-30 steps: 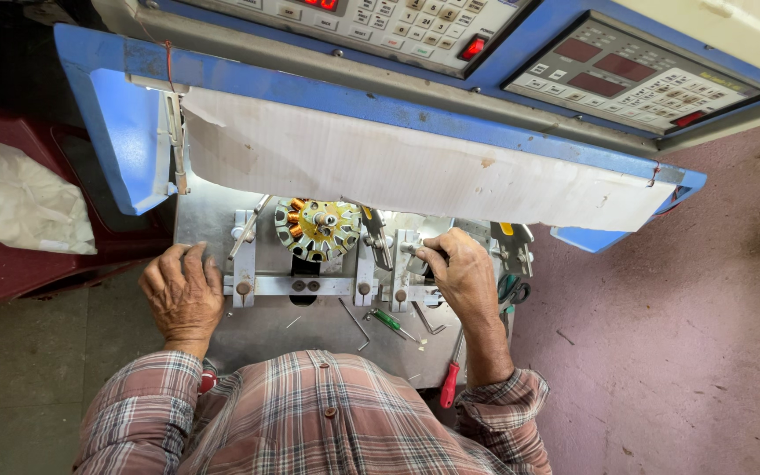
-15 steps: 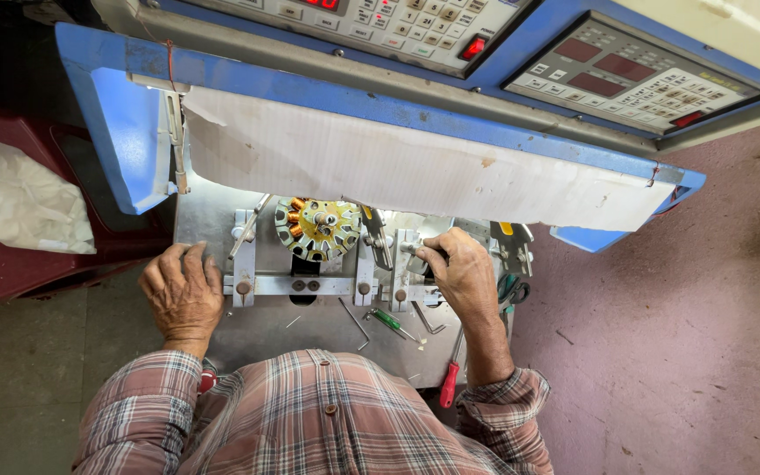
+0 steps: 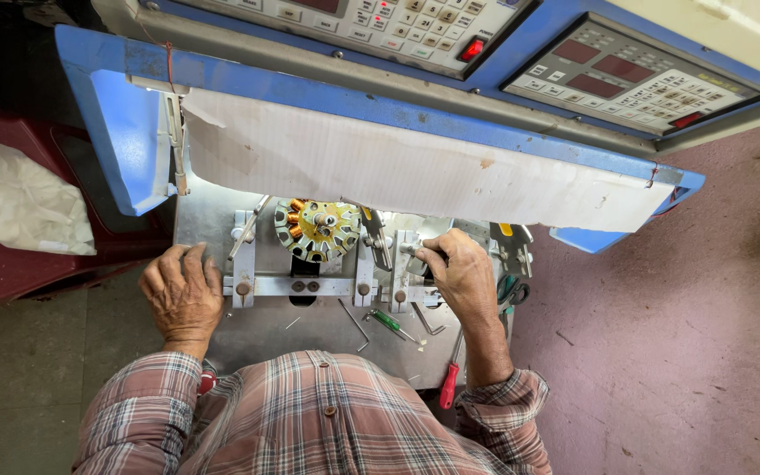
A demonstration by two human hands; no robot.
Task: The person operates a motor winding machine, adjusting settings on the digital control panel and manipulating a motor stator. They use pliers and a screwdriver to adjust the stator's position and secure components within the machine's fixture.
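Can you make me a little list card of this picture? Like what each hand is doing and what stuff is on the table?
left hand: rests flat on the metal plate, beside the clamp frame
right hand: curled round a small handle on the frame's right side
middle: round stator with copper coils
loose tools: green screwdriver, red-handled tool, hex key
above: white paper sheet, blue machine with button panels
clothes: plaid shirt

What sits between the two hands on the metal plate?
In the head view, a metal clamp fixture with a copper-wound stator above it lies between the left hand and right hand.
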